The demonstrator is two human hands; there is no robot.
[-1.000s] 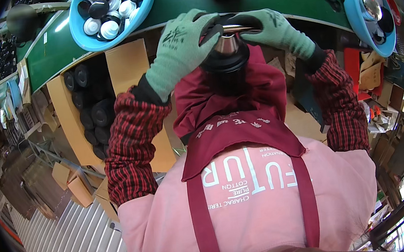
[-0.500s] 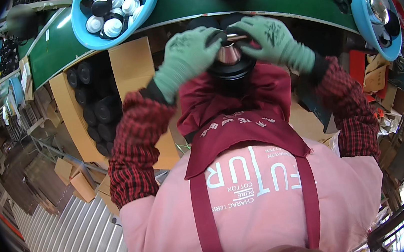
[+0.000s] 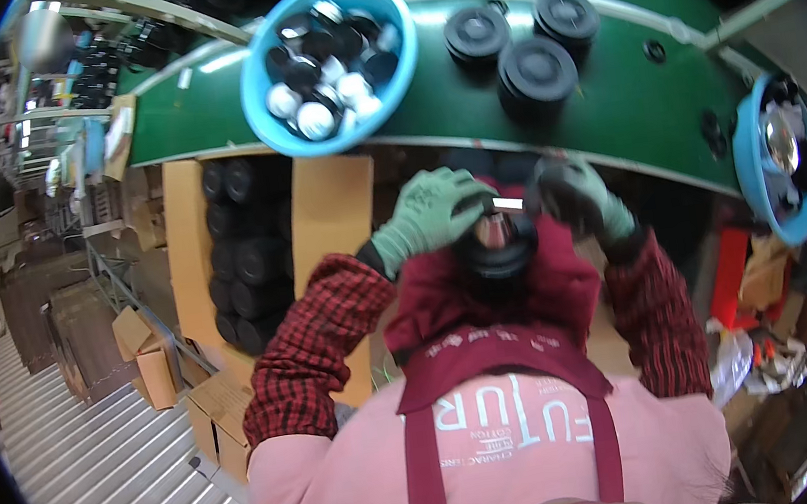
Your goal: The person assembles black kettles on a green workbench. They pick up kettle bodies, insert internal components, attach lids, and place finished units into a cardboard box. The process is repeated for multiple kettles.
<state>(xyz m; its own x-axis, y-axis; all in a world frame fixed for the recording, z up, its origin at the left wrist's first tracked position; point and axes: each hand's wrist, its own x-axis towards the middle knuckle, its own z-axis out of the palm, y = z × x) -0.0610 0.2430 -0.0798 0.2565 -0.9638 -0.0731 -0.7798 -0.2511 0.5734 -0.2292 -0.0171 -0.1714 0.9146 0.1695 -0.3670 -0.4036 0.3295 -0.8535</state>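
My left hand (image 3: pixel 434 210), in a pale green glove with dark fingertips, closes on the rim of a shiny, coppery, cone-shaped metal piece (image 3: pixel 496 231). The piece stands on a black round body (image 3: pixel 497 259), which rests against the dark red apron (image 3: pixel 425 300) in my lap. Beside the bright rim, on its right, is my right hand (image 3: pixel 580 198), gloved alike. It is smeared by motion and its dark palm side shows, so whether its fingers hold anything is unclear.
On the green bench (image 3: pixel 450 95) stand a blue basin (image 3: pixel 256 99) of black and white caps and several black round lidded parts (image 3: pixel 538 69). Another blue basin (image 3: pixel 754 169) is at the right. A cardboard box (image 3: pixel 192 268) with black cylinders stands at the left, below the bench edge.
My right hand has turned and moved away from the metal piece's rim, while my left hand stays on it. The view has shifted, showing more of the bench.
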